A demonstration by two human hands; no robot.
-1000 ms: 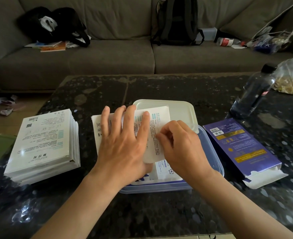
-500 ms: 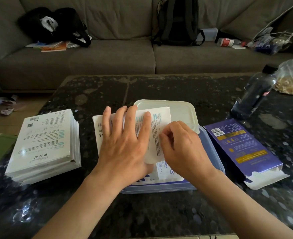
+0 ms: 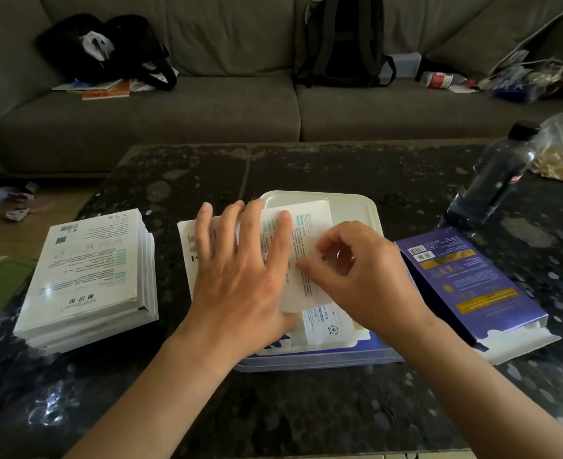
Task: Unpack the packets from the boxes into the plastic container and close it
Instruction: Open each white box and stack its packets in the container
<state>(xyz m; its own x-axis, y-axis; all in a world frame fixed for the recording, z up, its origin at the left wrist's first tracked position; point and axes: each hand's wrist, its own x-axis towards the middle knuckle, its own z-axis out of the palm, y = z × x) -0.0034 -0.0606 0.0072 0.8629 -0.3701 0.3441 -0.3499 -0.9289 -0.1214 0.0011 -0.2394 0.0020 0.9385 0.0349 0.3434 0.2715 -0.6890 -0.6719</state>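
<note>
**One box, mostly covered by hands**

Centre frame, one white box (image 3: 310, 246) lies over the half-hidden plastic container (image 3: 323, 359). The left hand (image 3: 240, 276) presses flat on it with fingers spread, and the curled right hand (image 3: 366, 276) pinches its edge. At left is a stack of white boxes (image 3: 88, 276), count unclear. At right is one purple box (image 3: 465, 283).

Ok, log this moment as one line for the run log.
left hand presses flat white cardboard box | right hand pinches white paper packet | clear blue plastic container open

container (image 3: 323, 361): blue-clear, open, packets (image 3: 328, 327) inside
lid (image 3: 353, 207): white, behind it
white box (image 3: 187, 246): flat over container's left rim
white stack (image 3: 88, 276): left
purple box (image 3: 465, 279): right, end open
</note>
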